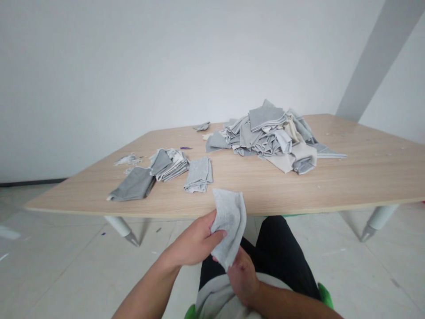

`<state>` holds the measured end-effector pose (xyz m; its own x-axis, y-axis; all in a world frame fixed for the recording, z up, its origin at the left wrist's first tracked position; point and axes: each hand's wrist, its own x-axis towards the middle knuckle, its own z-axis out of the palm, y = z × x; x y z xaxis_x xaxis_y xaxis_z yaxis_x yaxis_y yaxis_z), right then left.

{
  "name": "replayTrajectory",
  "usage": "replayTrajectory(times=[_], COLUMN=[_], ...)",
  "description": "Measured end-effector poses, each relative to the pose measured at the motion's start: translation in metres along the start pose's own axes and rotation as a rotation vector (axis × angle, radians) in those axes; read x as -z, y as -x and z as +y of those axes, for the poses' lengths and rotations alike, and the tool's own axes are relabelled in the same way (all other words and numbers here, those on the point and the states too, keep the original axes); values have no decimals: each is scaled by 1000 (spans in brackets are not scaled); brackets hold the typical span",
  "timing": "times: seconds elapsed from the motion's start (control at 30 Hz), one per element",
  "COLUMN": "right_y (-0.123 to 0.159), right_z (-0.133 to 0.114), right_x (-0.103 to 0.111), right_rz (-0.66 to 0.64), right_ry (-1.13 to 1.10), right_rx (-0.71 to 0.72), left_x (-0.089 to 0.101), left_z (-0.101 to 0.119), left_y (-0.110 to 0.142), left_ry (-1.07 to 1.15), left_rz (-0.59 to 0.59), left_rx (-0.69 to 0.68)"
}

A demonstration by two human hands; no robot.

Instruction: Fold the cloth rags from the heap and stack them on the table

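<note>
A light grey folded piece of fabric (229, 217) is held up in front of my lap, just off the table's front edge. My left hand (199, 239) grips its left side, with the thumb lying across the front face. At the lower right corner, my right hand (243, 272) is closed on the cloth; its fingertips are partly hidden. On the table beyond lies a folded light grey cloth (198, 174), nearest to my left hand. Left of it are a stack of folded cloths (171, 164) and a darker grey folded cloth (133, 184).
A large loose heap of grey and beige cloths (265, 137) covers the back middle of the wooden table (365, 177). White scraps (128, 159) lie at the left, a small purple item (186, 148) behind the stack, and a small grey cloth (202, 126) near the wall.
</note>
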<state>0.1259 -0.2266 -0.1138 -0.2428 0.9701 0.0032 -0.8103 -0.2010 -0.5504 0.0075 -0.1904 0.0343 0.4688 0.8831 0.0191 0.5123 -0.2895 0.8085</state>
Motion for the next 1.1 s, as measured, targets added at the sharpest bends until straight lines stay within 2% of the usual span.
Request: replayTrajectory(times=[0.07,0.23,0.4,0.5,0.73,0.93,1.03,1.1], right_y=[0,-6,-21,-31,-39,-58,-85,-112], right_z=[-8,-29,-51,-63,-78,-94,-101,-105], right_x=[-1,1,1,3,10,-3,-19,-34], right_rz=[-26,142,217,281,306,161,35,-73], right_ry=[-20,51,134,211,316,543,681,743], right_rx=[-6,-47,74,77,97,168,197,204], left_x=[3,0,-2,-1,-6,-9,-8,-4], left_z=[5,8,6,4,-17,-39,-48,-53], left_y=[6,15,21,24,28,31,34,33], left_ry=[9,84,13,-41,-38,81,188,233], left_rz=[-39,-146,-105,-95,-56,8,101,203], left_rx=[-16,-7,55,85,83,139,175,210])
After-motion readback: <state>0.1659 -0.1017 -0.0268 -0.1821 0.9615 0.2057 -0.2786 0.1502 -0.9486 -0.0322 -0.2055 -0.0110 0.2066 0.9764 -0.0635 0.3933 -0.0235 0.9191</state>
